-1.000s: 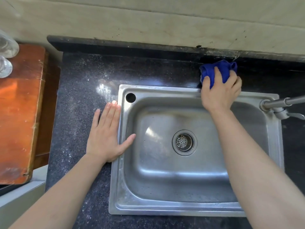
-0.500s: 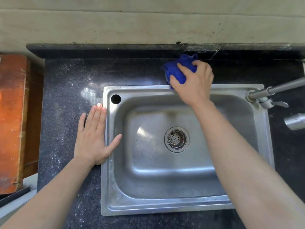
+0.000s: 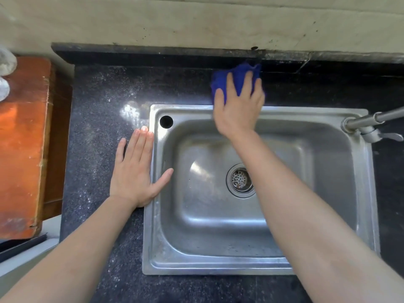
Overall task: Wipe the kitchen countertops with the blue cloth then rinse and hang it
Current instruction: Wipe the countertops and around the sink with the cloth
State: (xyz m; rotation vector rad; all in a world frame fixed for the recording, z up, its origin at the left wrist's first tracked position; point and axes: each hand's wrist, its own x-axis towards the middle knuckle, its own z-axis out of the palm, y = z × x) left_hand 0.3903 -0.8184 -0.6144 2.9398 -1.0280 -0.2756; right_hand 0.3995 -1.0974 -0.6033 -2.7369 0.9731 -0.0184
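The blue cloth (image 3: 238, 78) lies bunched on the black speckled countertop (image 3: 105, 101), on the strip between the back rim of the steel sink (image 3: 306, 112) and the wall. My right hand (image 3: 237, 106) presses down on the cloth with spread fingers, and the cloth shows between them. Left of the sink, my left hand (image 3: 135, 171) rests flat on the counter with straight fingers, its thumb on the sink's left rim. White specks and smears cover the counter left of the sink.
A metal tap (image 3: 371, 121) reaches in over the sink's back right corner. The drain strainer (image 3: 240, 179) sits in the basin. An orange wooden board (image 3: 21, 145) lies beyond the counter's left end, with pale objects (image 3: 5, 73) at its far corner.
My right hand has slid the blue cloth leftward along the strip behind the sink. My left hand has stayed flat at the sink's left rim.
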